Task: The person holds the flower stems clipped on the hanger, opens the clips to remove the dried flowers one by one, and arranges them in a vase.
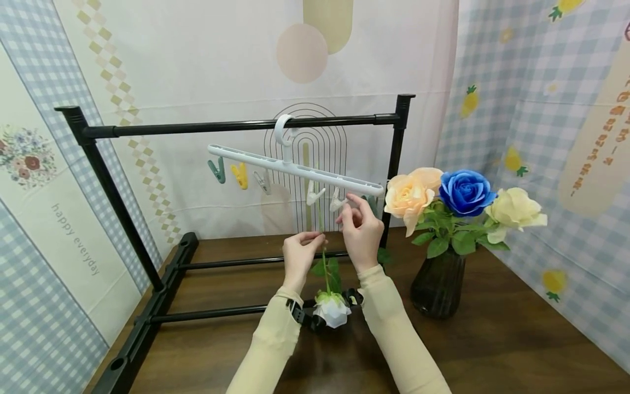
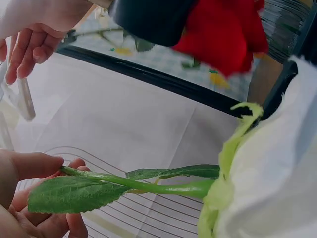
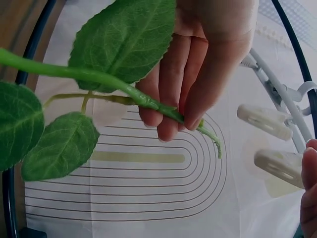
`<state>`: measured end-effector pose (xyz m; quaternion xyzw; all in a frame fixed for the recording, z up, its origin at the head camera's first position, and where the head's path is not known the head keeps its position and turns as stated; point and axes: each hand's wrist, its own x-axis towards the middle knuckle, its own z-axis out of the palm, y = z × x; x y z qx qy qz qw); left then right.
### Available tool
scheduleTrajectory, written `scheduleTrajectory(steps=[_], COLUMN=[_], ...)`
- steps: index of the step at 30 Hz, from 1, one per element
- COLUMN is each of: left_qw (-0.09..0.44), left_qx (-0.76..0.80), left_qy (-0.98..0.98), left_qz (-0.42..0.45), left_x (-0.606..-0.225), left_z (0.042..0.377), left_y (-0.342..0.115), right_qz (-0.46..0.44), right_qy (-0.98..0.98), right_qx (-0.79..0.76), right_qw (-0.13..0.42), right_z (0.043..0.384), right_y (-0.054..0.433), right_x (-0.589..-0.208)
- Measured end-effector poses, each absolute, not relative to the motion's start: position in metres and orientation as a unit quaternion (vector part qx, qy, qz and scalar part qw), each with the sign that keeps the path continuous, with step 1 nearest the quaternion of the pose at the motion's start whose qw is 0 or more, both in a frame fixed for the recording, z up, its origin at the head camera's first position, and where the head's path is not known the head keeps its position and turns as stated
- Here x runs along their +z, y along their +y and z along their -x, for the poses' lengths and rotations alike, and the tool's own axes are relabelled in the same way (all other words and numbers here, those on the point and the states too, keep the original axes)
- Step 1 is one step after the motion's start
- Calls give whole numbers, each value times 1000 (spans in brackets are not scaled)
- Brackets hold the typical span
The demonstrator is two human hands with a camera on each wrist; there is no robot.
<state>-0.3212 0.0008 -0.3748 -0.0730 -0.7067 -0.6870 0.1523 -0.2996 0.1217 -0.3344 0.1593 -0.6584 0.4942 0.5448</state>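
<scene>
rose upside down below the clips, stem end up

the left hand (image 1: 299, 254) pinches the white rose (image 1: 332, 311) near the bare end of its stem (image 3: 69, 70), thumb against fingers. the bloom hangs lowest, between the two forearms, with leaves (image 3: 129, 44) between it and the grip. so the long axis runs close to upright in the head view — bloom down, cut end up, only a short tip poking past the fingertips and bending at its end.

the relation that counts, as i judge it, is tip to clip. the hanger (image 1: 246, 157) hangs from the rail (image 1: 197, 128) by its hook, its bar sloping down to the right. two white clips hang from it near the hands: the inner one (image 1: 313, 195) almost straight above the left fingertips, the outer one (image 1: 337, 202) up and a little to the right. the tip is apart from both in the right wrist view.

the right hand (image 1: 363, 238) is higher and nearer the clips, just beside the outer one, its fingers bent — i cannot tell whether they pinch it or only lie next to it. the rose is nearer the left hand, which alone carries it.
</scene>
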Motion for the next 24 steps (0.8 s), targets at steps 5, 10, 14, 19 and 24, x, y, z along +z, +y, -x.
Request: scheduleTrajectory(steps=[5, 10, 14, 19, 24], left_qw=[148, 123, 76, 19, -10], left_qx=[-693, -700, -716, -728, -701], left_qy=[-702, -699, -689, -681, -708], left_qz=[73, 79, 77, 76, 88], left_x=[-378, -377, -376, -378, -381], left_z=[318, 314, 311, 306, 296], left_y=[-4, -12, -22, -32, -33], right_qz=[-208, -282, -340, -403, -469], right_qy=[-664, -709, -746, -764, -737], right_qx=[464, 383, 316, 241, 166], right_qw=[548, 521, 477, 443, 457], right_z=[298, 294, 291, 291, 298], right_y=[122, 129, 138, 148, 154], right_x=[-340, -344, -347, -354, -366])
